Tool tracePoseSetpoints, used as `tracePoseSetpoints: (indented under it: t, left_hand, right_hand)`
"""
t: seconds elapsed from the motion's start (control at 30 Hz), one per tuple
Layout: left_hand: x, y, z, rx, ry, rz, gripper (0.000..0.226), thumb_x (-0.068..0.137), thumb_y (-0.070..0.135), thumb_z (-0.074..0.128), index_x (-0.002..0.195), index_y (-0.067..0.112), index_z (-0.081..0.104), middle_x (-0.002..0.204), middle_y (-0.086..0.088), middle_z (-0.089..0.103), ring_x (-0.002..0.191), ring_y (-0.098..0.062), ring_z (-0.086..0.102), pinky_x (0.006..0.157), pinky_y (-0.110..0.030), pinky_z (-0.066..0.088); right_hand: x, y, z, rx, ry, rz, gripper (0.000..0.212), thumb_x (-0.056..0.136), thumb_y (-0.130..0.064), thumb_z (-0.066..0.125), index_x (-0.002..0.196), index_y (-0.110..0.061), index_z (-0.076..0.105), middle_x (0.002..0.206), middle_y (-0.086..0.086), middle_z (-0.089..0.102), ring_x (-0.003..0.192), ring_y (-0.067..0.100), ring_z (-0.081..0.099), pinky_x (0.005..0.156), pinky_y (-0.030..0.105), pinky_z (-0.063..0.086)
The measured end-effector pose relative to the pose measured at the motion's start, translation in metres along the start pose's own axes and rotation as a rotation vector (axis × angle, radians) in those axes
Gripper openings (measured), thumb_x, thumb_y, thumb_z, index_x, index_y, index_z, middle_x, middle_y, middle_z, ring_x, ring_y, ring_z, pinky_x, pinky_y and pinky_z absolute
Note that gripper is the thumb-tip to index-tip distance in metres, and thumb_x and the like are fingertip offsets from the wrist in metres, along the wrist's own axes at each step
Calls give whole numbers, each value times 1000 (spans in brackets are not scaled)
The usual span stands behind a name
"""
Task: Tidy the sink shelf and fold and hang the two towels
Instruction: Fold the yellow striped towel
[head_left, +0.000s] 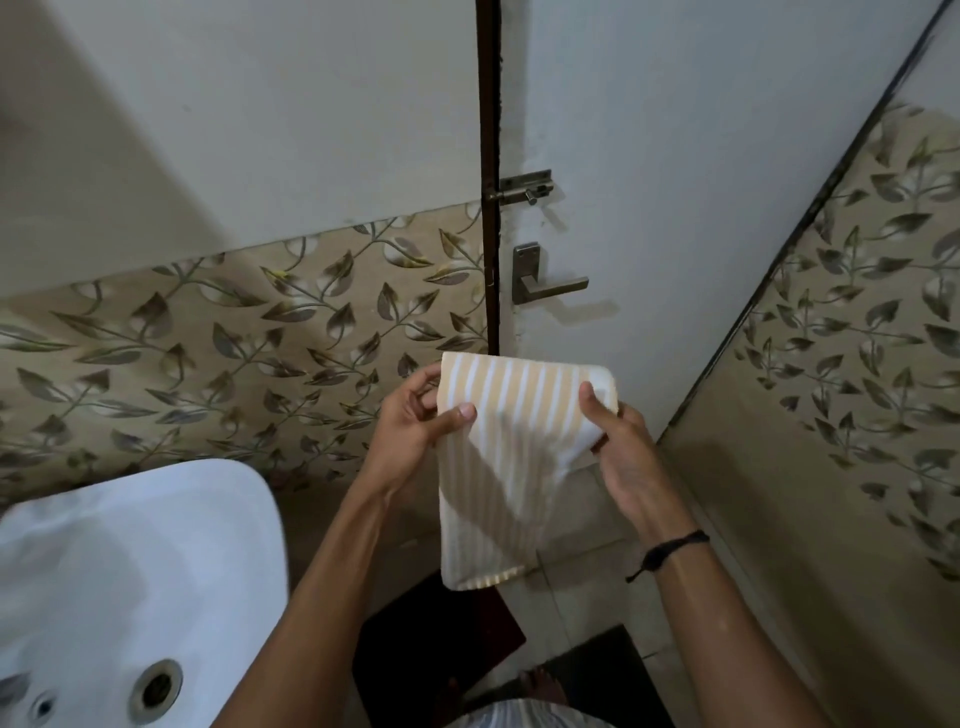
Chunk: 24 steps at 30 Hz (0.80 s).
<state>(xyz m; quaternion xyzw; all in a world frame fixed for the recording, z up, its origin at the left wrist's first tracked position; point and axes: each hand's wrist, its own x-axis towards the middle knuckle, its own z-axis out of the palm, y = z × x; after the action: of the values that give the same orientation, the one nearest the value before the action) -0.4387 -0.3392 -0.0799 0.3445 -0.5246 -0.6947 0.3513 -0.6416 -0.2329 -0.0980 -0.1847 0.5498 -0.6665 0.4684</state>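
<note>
Both forearms extend forward. Left hand (415, 421) pinches the striped towel (498, 483) at its upper left edge, thumb on the near face. Right hand (626, 457) pinches its upper right edge, thumb likewise.

No text, label, brand or no. can be read anywhere. The striped towel (498, 467) has only stripes, the wall tiles (208, 338) only a leaf pattern.

A white door (675, 156) stands shut, with a metal sliding bolt (522, 188) near its edge and a lever handle (545, 280) just below it. Tiles with a leaf pattern (208, 338) cover the lower walls. A dark mat (415, 649) lies on the floor (597, 597).
</note>
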Motion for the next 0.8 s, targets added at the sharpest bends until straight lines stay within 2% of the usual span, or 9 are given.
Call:
tracePoseSetpoints:
  t: [0.07,0.17,0.27,0.37,0.43,0.53,0.6,0.67,0.8]
  left_hand:
    - [1,-1,4,-75,71,5,50,86,-5,72,131,12,60,97,-7,79,86,-21,76,68,-31,59]
    - [-2,-7,-9,-139,130,8,65,80,1,77,138,20,56,98,-12,77,85,-20,74,69,-31,60]
    - [-11,-17,-24,-46,52,-25,86,75,1,78,149,30,44,102,-14,78,92,-21,74,78,-28,59]
    - [-18,-24,-23,32,52,45,80,76,-5,76,145,26,50,98,-21,76,90,-23,73,81,-30,59]
    - [-15,-25,-19,-15,121,120,68,76,1,77,136,26,60,84,-22,61,81,-27,64,78,-34,58]
    - [-7,-24,-16,-107,183,164,57,79,4,76,131,25,65,68,-7,28,63,-15,41,61,-22,47]
    - [-5,-24,-20,-94,159,169,58,81,4,78,133,27,63,72,-8,36,69,-22,43,73,-31,51]
    - [-8,-23,-26,-7,71,128,67,84,5,78,141,32,56,93,-16,58,86,-31,57,88,-47,55]
    - [-20,-23,-30,146,34,98,70,85,-3,74,144,28,54,93,-21,67,80,-18,68,78,-31,59]
  right_hand:
    - [-4,10,2,-51,-7,1,46,70,-40,78,105,-9,74,101,6,79,102,26,73,85,34,56]
    - [-4,2,11,20,-35,-63,36,71,-27,79,102,-8,73,96,5,78,93,20,73,81,31,57]
    - [1,-13,17,104,-81,-95,29,74,-23,77,99,-9,70,93,4,74,88,15,72,77,28,57]
    - [6,-11,13,29,-77,-73,33,77,-23,80,107,-11,71,101,8,75,93,21,73,76,30,58]
    - [4,-1,5,-61,-67,-7,33,83,-20,78,113,-12,69,103,6,77,93,21,75,72,30,60]
    - [-5,20,-5,-165,-42,60,32,86,-19,76,113,-4,72,99,4,79,88,17,74,72,29,59]
    - [-8,27,-3,-57,-8,70,30,84,-19,75,108,-1,73,97,9,77,87,21,71,77,32,55]
    - [-9,24,5,127,16,78,26,84,-16,72,105,0,72,97,12,75,87,20,70,80,31,56]
    - [-6,12,14,212,-42,39,29,85,-19,71,110,-4,70,98,9,76,90,19,72,79,30,61]
